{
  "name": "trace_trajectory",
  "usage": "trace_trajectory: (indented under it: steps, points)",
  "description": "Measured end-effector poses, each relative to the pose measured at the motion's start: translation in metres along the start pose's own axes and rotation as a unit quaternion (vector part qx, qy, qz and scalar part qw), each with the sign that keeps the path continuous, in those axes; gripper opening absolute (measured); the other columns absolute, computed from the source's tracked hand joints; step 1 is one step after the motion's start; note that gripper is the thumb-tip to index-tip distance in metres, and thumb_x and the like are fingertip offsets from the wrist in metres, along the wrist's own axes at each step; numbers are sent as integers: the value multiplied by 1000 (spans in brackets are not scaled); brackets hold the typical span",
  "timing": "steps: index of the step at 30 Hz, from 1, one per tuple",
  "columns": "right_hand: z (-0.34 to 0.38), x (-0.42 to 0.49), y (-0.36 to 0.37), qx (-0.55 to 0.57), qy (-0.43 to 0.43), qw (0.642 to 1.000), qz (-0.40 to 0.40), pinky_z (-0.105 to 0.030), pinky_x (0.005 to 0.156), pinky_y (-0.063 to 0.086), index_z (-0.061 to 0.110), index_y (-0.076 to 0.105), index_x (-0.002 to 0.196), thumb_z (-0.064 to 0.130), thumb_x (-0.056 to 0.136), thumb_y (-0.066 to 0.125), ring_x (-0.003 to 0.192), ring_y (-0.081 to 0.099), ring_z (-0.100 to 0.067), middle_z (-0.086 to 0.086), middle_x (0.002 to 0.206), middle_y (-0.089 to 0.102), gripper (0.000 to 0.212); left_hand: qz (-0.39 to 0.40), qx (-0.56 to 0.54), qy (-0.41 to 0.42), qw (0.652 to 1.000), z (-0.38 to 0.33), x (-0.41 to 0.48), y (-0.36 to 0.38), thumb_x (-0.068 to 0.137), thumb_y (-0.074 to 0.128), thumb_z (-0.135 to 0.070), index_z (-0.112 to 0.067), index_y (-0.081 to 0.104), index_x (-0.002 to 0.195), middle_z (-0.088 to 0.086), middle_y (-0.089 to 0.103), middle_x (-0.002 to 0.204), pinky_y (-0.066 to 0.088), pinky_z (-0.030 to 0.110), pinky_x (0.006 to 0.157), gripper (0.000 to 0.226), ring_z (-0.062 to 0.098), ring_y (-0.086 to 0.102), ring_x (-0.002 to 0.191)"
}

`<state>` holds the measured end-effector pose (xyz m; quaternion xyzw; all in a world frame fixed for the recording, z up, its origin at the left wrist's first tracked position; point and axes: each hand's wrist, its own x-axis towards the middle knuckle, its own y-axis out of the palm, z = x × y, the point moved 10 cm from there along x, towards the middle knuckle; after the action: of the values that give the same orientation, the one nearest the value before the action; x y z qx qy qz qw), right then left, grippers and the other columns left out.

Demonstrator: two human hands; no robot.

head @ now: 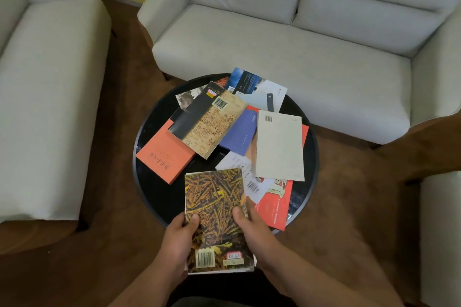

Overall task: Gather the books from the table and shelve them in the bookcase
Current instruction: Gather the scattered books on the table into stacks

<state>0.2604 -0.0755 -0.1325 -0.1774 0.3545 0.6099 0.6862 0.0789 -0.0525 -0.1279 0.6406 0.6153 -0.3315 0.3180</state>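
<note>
Head view: I hold the wheat-patterned book [217, 217] in both hands, back cover up, barcode toward me; my left hand [178, 239] clamps its left edge, thumb on the cover and fingers hidden beneath; my right hand [254, 222] clamps the right edge the same way, thumb pressed on the cover; the book's far end hangs over the near rim of the round black surface [149, 197]; beyond the held book the other books lie scattered and overlapping on that surface; the orange book [162, 157] sits beyond it to the left, the map-covered book [209, 122] lapping over the orange one's far corner; the cream book [280, 147] lies beyond it to the right, atop the red book [274, 207]; the pale sofa [287, 32] stands behind the surface.
</note>
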Motion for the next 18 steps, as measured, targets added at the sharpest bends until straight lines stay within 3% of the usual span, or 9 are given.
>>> trace_trajectory:
  steps: [2, 6, 8, 10, 15, 18]
  points:
    - [-4, 2, 15, -23, 18, 1000, 1, -46, 120, 35, 37, 19, 160, 59, 96, 55, 143, 40, -21, 9, 156, 38, 76, -16, 4, -10, 1000, 0, 1, -18, 103, 53, -25, -9, 64, 116, 16, 76, 106, 58, 55, 86, 24, 38, 75, 94]
    - [-13, 6, 42, -35, 45, 998, 4, -48, 115, 43, 41, 24, 157, 78, 79, 58, 136, 51, -22, 4, 154, 46, 93, -26, 34, -1, 999, -11, 14, -50, 100, 57, -33, -14, 66, 118, 15, 76, 108, 54, 62, 92, 28, 38, 74, 96]
    - [-18, 15, 49, -72, 50, 996, -7, -48, 117, 40, 42, 24, 157, 78, 82, 54, 140, 46, -26, 2, 157, 41, 88, -23, 41, 4, 999, -15, 18, -59, 100, 58, -31, -14, 66, 117, 16, 76, 107, 54, 62, 91, 26, 38, 74, 96]
    - [-15, 18, 50, -131, 61, 989, -12, -51, 120, 34, 43, 24, 157, 86, 75, 53, 147, 37, -29, 2, 161, 34, 96, -24, 45, 17, 999, -18, 20, -63, 101, 57, -29, -16, 66, 116, 14, 76, 106, 57, 59, 90, 22, 37, 74, 94]
    - [2, 22, 54, -157, 62, 986, -2, -42, 118, 30, 31, 19, 162, 57, 99, 51, 152, 30, -27, 3, 165, 30, 75, -32, 99, 66, 992, -25, 18, -65, 101, 52, -39, -25, 60, 125, 2, 72, 113, 56, 49, 92, 29, 25, 71, 98]
    - [0, 20, 58, -141, 78, 987, 3, -47, 120, 30, 35, 16, 161, 64, 97, 49, 151, 31, -28, 3, 165, 29, 78, -12, 132, 73, 988, -28, 19, -65, 100, 52, -45, -28, 56, 127, -1, 70, 115, 56, 44, 90, 32, 21, 70, 100]
